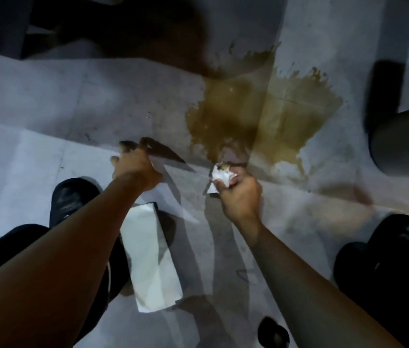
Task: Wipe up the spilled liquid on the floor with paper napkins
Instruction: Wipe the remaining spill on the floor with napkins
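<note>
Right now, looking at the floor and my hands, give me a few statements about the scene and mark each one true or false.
1. The right hand holds a crumpled napkin. True.
2. The spill is clear like water. False: it is brownish yellow.
3. The napkin touches the near edge of the spill. True.
4. The left hand grips the pack of napkins. False: its fingers are spread and hold nothing; the pack lies on the floor under the left forearm.
5. The spill is already wiped up. False: a wide puddle remains beyond the napkin.
</note>
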`<state>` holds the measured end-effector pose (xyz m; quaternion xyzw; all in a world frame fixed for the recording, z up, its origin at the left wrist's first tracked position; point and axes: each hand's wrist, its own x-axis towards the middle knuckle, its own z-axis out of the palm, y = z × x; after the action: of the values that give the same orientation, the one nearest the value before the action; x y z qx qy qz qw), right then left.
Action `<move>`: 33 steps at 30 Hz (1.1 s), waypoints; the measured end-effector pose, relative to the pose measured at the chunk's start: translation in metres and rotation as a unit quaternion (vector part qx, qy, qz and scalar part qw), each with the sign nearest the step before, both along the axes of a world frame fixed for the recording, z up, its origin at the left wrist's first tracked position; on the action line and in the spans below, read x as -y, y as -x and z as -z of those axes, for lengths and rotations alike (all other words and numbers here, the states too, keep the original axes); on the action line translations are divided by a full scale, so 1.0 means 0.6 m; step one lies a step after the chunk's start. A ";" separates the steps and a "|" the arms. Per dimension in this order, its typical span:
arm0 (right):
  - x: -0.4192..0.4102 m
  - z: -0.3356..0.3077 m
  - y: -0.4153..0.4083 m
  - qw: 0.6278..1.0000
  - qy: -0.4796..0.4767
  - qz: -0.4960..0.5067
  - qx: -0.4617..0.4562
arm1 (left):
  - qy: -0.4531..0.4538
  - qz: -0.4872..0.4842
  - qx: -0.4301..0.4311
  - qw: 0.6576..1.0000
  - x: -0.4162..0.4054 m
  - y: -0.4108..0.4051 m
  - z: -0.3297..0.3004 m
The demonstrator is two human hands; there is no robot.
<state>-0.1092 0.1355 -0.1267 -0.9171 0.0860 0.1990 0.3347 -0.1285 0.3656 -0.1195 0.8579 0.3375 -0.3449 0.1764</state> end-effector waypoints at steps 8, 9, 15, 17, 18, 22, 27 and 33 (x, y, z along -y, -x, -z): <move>-0.117 0.048 -0.117 0.995 0.058 -0.072 0.043 | 0.052 0.062 -0.056 0.995 -0.025 0.010 0.024; -0.120 0.045 -0.128 0.995 0.051 -0.065 0.048 | 0.059 0.064 -0.064 0.994 -0.029 0.005 0.023; -0.135 0.006 -0.122 0.950 0.088 -0.270 0.128 | 0.072 0.070 -0.080 0.992 -0.035 -0.017 0.014; -0.146 0.015 -0.125 0.921 0.129 -0.352 0.109 | 0.076 0.073 -0.085 0.991 -0.038 -0.019 0.016; -0.147 0.028 -0.128 0.917 0.143 -0.364 0.083 | 0.078 0.074 -0.089 0.990 -0.038 -0.019 0.017; -0.145 0.037 -0.141 0.936 0.147 -0.319 0.037 | 0.082 0.080 -0.096 0.989 -0.037 -0.020 0.017; -0.138 -0.006 -0.192 0.941 0.135 -0.266 0.161 | 0.079 0.076 -0.090 0.990 -0.028 -0.021 0.012; -0.199 0.046 -0.219 0.854 0.127 -0.475 0.169 | 0.081 0.072 -0.110 0.988 -0.024 -0.025 0.005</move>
<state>0.0221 0.2547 -0.1542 -0.9001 -0.3941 0.1628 0.0897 -0.1136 0.3802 -0.1223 0.8199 0.2628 -0.4750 0.1819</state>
